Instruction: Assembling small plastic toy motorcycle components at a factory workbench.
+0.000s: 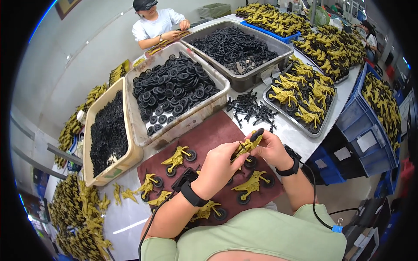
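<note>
Both my hands are closed around one yellow toy motorcycle (pixel 244 148), held above the brown mat (pixel 209 135). My left hand (pixel 220 164) grips it from the left with thumb and fingers. My right hand (pixel 272 150) pinches its other side. A dark rounded shape (pixel 257 134) shows at its upper end; I cannot tell if it is a wheel or a fingertip cover. Under and around my hands lie several yellow toy motorcycles with black wheels, such as one at the right (pixel 252 184) and one at the upper left (pixel 177 159).
Beyond the mat stand a bin of black wheels (pixel 223 94), a grey bin of black parts (pixel 285 52) and a cream bin of small black pieces (pixel 138 153). Loose black parts (pixel 250 107) lie beside a metal tray (pixel 320 130) of motorcycles. Yellow bodies (pixel 72 213) pile at left. Another person (pixel 159 26) works opposite.
</note>
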